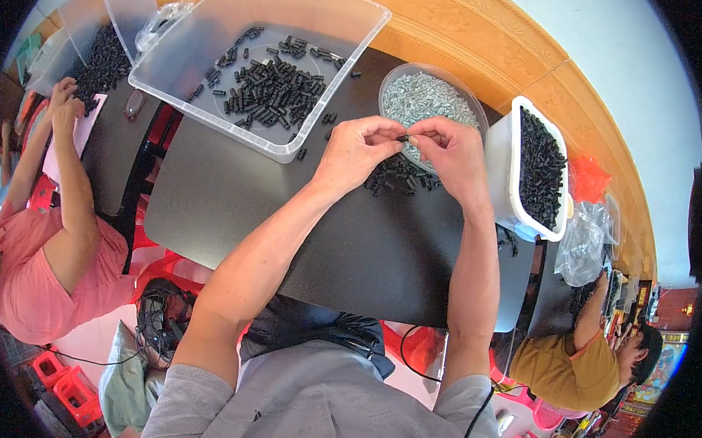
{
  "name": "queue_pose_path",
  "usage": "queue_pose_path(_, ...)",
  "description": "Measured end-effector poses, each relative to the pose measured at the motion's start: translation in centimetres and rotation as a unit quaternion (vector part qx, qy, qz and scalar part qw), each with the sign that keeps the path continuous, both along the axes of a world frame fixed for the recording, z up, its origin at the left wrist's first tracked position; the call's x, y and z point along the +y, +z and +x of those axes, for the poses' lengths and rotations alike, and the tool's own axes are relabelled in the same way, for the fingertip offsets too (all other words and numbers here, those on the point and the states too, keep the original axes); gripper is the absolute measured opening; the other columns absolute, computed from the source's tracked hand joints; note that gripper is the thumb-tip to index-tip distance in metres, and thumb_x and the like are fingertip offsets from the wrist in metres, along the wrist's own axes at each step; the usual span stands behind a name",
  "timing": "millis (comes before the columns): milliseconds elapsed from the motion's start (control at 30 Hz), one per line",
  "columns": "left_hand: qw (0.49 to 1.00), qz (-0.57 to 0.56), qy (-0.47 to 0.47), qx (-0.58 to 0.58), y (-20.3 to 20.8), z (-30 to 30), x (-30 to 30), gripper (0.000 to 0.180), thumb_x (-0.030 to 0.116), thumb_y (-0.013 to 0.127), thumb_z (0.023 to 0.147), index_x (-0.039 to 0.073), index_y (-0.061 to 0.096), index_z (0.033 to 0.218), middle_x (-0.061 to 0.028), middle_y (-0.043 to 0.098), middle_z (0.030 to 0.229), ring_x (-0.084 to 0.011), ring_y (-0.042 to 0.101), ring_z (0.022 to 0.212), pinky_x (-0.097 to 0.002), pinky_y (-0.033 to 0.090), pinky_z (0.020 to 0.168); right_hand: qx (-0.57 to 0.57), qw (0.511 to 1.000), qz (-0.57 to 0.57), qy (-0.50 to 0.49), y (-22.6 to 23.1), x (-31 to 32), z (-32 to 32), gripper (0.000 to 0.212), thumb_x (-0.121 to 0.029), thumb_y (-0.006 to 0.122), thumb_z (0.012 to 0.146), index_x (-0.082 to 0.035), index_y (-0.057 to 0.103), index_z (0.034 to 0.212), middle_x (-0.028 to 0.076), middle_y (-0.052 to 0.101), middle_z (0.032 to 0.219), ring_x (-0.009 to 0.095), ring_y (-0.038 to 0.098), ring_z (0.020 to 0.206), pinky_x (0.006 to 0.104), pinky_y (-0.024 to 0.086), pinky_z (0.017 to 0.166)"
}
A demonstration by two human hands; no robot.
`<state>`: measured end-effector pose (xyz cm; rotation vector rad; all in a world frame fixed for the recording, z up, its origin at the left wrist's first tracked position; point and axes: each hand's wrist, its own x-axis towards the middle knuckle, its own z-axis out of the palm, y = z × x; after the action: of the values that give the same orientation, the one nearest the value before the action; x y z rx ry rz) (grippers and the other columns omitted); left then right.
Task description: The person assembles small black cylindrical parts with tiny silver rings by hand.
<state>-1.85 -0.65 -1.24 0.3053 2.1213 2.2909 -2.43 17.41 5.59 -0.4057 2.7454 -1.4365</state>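
My left hand [358, 150] and my right hand [449, 153] meet over the dark table [350, 242]. Between their fingertips they pinch a small black plastic part [404, 138]; its exact kind is too small to tell. Just behind the hands stands a round clear tub [384, 95] full of small silvery metal pieces [431, 99]. Below my fingers lies a loose pile of black plastic parts [400, 178], partly hidden by my hands. Both forearms reach up from the lower edge.
A large clear bin [264, 146] holding many black parts [274, 90] stands at the far left. To the right, a white tub [506, 187] is heaped with black pieces [541, 168]. One co-worker sits left [67, 261], another right [579, 366]. Plastic bags [583, 238] lie beyond the tub.
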Motion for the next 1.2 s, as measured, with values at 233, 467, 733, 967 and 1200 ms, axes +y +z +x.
queue_pose_path(233, 0.999, 0.005, 0.027, 0.022, 0.3, -0.3, -0.4, 0.025, 0.004, 0.071, 0.088, 0.0, 0.073, 0.112, -0.0099, 0.075, 0.099, -0.012, 0.069, 0.089, -0.0273, 0.055, 0.082, 0.067, 0.997, 0.009, -0.04, 1.8, 0.9, 0.6, 0.014, -0.009, 0.072, 0.088, -0.003, 0.073, 0.1, 0.009, 0.074, 0.082, 0.013, 0.068, 0.073, 0.0287, 0.053, 0.066)
queue_pose_path(467, 0.995, 0.06, 0.075, -0.023, 0.4, -0.8, -1.4, 0.024, 0.007, 0.068, 0.093, -0.001, 0.071, 0.115, -0.0057, 0.073, 0.094, -0.0105, 0.068, 0.084, -0.0271, 0.055, 0.078, -0.029, 0.956, 0.288, 0.053, 2.2, 4.4, 5.0, 0.037, -0.018, 0.073, 0.085, -0.004, 0.067, 0.119, 0.019, 0.071, 0.109, 0.038, 0.067, 0.104, 0.0443, 0.053, 0.092)
queue_pose_path(733, 0.992, 0.093, 0.082, -0.015, 0.4, -0.6, -1.1, 0.022, 0.009, 0.069, 0.093, 0.0, 0.071, 0.113, -0.0051, 0.073, 0.097, -0.0104, 0.066, 0.084, -0.0273, 0.054, 0.078, 0.035, 0.942, 0.33, 0.047, -2.3, 3.4, 11.2, 0.067, -0.014, 0.077, 0.081, -0.001, 0.049, 0.14, 0.022, 0.044, 0.15, 0.038, 0.046, 0.136, 0.0452, 0.038, 0.113)
queue_pose_path(967, 0.935, -0.097, 0.013, 0.339, 3.2, 4.9, 3.3, 0.015, 0.002, 0.072, 0.082, 0.005, 0.073, 0.096, -0.0112, 0.072, 0.097, -0.0264, 0.071, 0.09, -0.0357, 0.058, 0.079, 0.09, 0.971, 0.216, -0.046, -5.2, 4.4, 11.3, 0.053, -0.011, 0.076, 0.08, -0.002, 0.061, 0.13, 0.018, 0.059, 0.136, 0.038, 0.055, 0.125, 0.0441, 0.043, 0.108)
queue_pose_path(1200, 0.848, -0.042, -0.374, 0.374, 2.6, 14.6, 8.7, 0.014, 0.015, 0.065, 0.085, 0.009, 0.069, 0.096, -0.0084, 0.067, 0.092, -0.0291, 0.068, 0.083, -0.0422, 0.056, 0.069, 0.179, 0.96, 0.208, -0.059, -6.1, 5.2, 10.8, 0.027, -0.002, 0.074, 0.079, -0.001, 0.07, 0.106, 0.014, 0.066, 0.12, 0.035, 0.062, 0.109, 0.0432, 0.051, 0.096)
